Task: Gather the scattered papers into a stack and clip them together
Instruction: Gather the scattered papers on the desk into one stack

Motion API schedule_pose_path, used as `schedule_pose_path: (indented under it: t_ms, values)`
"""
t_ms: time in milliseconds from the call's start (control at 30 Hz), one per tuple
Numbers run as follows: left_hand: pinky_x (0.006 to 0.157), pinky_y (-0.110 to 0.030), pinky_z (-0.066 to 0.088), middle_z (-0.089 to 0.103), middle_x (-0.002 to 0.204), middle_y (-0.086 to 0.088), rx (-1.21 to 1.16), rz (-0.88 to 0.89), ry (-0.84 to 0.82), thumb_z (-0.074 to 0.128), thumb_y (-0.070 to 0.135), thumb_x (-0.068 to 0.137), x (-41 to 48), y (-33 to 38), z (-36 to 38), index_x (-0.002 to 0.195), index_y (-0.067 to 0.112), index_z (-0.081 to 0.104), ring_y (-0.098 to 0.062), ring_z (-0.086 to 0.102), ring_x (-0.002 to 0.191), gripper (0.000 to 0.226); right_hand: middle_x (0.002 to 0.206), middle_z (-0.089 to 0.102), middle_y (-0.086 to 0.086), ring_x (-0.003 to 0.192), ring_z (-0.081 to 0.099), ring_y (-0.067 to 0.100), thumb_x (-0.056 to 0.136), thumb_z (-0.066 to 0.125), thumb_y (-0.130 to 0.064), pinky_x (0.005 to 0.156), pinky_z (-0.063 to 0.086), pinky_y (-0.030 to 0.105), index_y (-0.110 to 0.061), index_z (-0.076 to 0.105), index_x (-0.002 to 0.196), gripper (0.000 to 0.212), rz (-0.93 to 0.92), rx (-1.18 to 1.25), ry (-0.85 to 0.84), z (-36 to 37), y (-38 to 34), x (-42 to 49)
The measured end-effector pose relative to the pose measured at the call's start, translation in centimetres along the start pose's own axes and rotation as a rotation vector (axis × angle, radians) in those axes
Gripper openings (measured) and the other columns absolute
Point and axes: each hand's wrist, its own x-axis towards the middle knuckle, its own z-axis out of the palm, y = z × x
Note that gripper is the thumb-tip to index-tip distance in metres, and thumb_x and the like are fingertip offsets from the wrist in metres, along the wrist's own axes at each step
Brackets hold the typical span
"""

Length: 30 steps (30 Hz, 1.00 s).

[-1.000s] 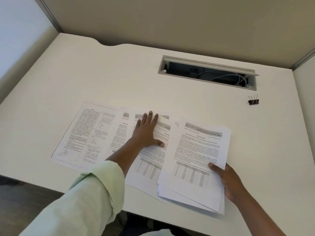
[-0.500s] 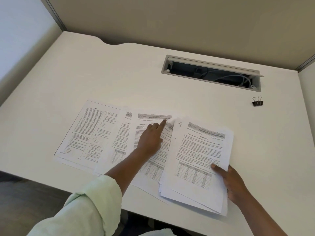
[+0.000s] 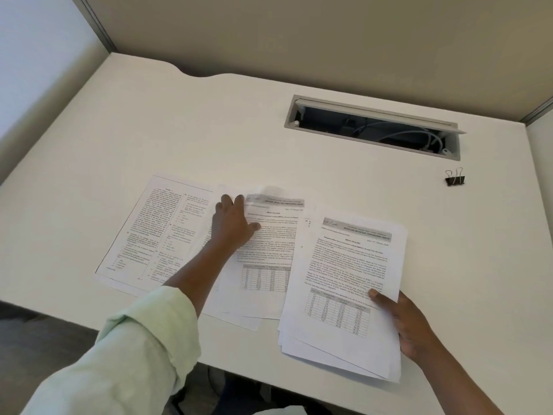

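Printed papers lie along the near half of the white desk (image 3: 299,178). My right hand (image 3: 410,322) grips a gathered stack (image 3: 344,265) by its lower right edge, thumb on top; the stack overhangs the desk's front edge. My left hand (image 3: 232,226) grasps the left edge of the middle sheet (image 3: 269,256), thumb on the page, and the sheet's top left corner is raised and blurred. A further sheet with two text columns (image 3: 155,232) lies flat at the left, partly under my forearm. A black binder clip (image 3: 454,178) stands alone at the right, beyond the stack.
An open cable slot (image 3: 371,127) with wires inside is set into the desk behind the papers. Beige partition walls (image 3: 299,40) close the back and both sides. The desk's front edge runs just below the papers.
My left hand slid left from the middle sheet's top to its left edge and took hold; the sheet's corner lifted. My right hand still holds the stack in place.
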Motion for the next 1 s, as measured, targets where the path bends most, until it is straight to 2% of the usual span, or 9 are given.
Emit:
schedule_pose_path:
  t_ms: [67, 167, 233, 333, 533, 833, 1000]
  values:
    - [0.112, -0.050, 0.037, 0.030, 0.157, -0.021, 0.062, 0.018, -0.009, 0.080, 0.054, 0.080, 0.5, -0.3, -0.2, 0.160, 0.013, 0.021, -0.040, 0.034, 0.142, 0.107, 0.132, 0.071, 0.013, 0.121, 0.067, 0.037, 0.092, 0.068, -0.012, 0.111, 0.043, 0.061, -0.014, 0.064, 0.136, 0.043, -0.006, 0.000, 0.002, 0.1, 0.0, -0.1]
    - [0.125, -0.052, 0.014, 0.000, 0.172, -0.020, 0.065, 0.079, -0.082, 0.080, 0.062, 0.077, 1.4, -0.8, -0.1, 0.164, 0.015, -0.007, -0.039, 0.004, 0.159, 0.132, 0.132, 0.070, 0.013, 0.121, 0.067, 0.037, 0.094, 0.066, -0.011, 0.111, 0.043, 0.061, -0.014, 0.063, 0.137, 0.043, -0.006, 0.010, 0.010, 0.1, 0.1, -0.1]
    - [0.128, -0.051, 0.004, -0.009, 0.173, -0.018, 0.088, 0.133, -0.122, 0.078, 0.066, 0.077, 1.7, -1.3, 0.4, 0.163, 0.016, -0.016, -0.037, -0.008, 0.159, 0.137, 0.131, 0.071, 0.013, 0.120, 0.068, 0.037, 0.094, 0.066, -0.011, 0.110, 0.045, 0.059, -0.014, 0.063, 0.136, 0.043, -0.002, 0.009, 0.016, 0.2, 0.1, -0.2]
    - [0.129, -0.046, 0.000, -0.011, 0.172, -0.018, 0.061, 0.163, -0.133, 0.073, 0.067, 0.080, 1.8, -1.8, 1.0, 0.162, 0.015, -0.019, -0.033, -0.009, 0.160, 0.135, 0.129, 0.072, 0.012, 0.118, 0.069, 0.036, 0.093, 0.066, -0.011, 0.107, 0.048, 0.055, -0.013, 0.064, 0.135, 0.042, -0.003, 0.008, 0.021, 0.5, 0.1, -0.4]
    - [0.129, -0.042, 0.005, 0.004, 0.173, -0.017, -0.055, 0.190, -0.068, 0.077, 0.051, 0.085, 0.7, -1.4, 1.7, 0.164, 0.015, -0.011, -0.031, 0.001, 0.161, 0.123, 0.129, 0.072, 0.011, 0.118, 0.069, 0.035, 0.091, 0.069, -0.013, 0.110, 0.045, 0.058, -0.014, 0.065, 0.134, 0.044, -0.003, -0.006, 0.044, 1.2, 0.4, -0.4]
    - [0.120, -0.045, 0.033, 0.021, 0.171, -0.013, -0.114, 0.197, -0.112, 0.078, 0.028, 0.090, -0.8, 0.3, 1.4, 0.165, 0.026, -0.008, -0.026, 0.020, 0.158, 0.115, 0.127, 0.073, 0.011, 0.116, 0.070, 0.035, 0.090, 0.071, -0.014, 0.108, 0.047, 0.058, -0.014, 0.065, 0.134, 0.044, -0.003, -0.021, 0.045, 3.3, 1.1, -0.6]
    - [0.106, -0.045, 0.048, 0.027, 0.170, -0.009, -0.059, 0.247, -0.115, 0.074, 0.022, 0.092, -1.3, 0.3, 1.1, 0.165, 0.026, -0.002, -0.029, 0.043, 0.148, 0.106, 0.128, 0.073, 0.013, 0.117, 0.069, 0.037, 0.089, 0.071, -0.014, 0.109, 0.046, 0.060, -0.013, 0.064, 0.135, 0.047, -0.006, -0.016, 0.049, 4.6, 1.5, -0.7]
